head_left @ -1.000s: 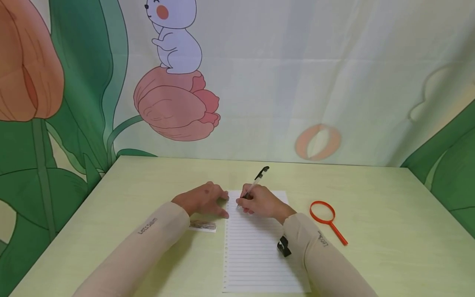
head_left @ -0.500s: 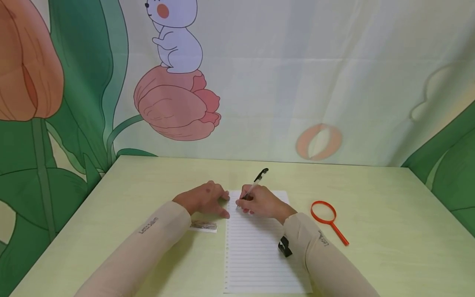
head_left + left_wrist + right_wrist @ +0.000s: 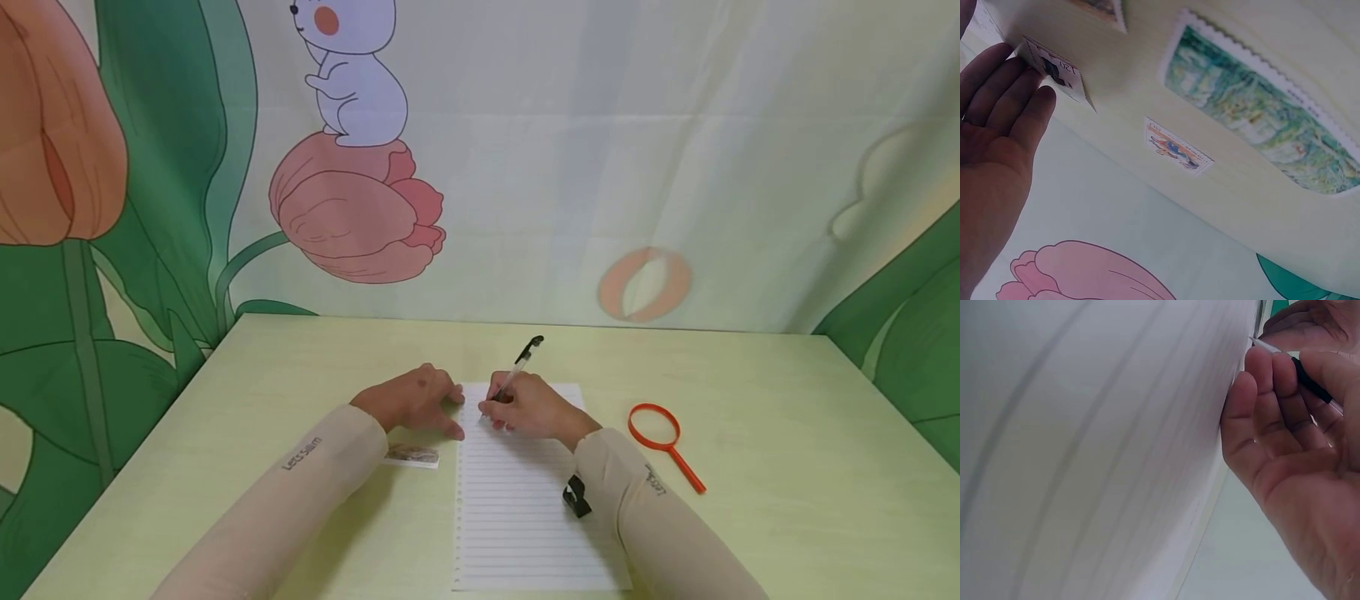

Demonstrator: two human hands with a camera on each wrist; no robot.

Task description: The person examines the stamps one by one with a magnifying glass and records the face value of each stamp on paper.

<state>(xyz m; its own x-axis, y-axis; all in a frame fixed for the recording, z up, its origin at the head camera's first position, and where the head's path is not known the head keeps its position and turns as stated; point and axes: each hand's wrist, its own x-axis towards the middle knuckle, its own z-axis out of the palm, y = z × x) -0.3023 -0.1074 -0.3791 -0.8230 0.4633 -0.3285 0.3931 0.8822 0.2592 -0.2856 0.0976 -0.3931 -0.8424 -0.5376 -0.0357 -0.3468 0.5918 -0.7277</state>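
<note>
Reaches in from the left of the paper with the left arm and across its right edge with the right arm, both in long pale sleeves. Sets the left hand at the paper's left edge, thumb apart from the fingers. Pinches a pen in the right hand over the paper's upper part.

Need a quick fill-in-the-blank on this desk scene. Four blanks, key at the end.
1. The right grip holds a black-and-clear ____.
2. The left grip is at the ____-hand edge of the lined sheet, as seen in the head view.
3. A red ____ with a round rim and a handle lies on the table.
4. The left wrist view shows perforated-edged postage ____.

Missing words: pen; left; magnifying glass; stamps.
</note>
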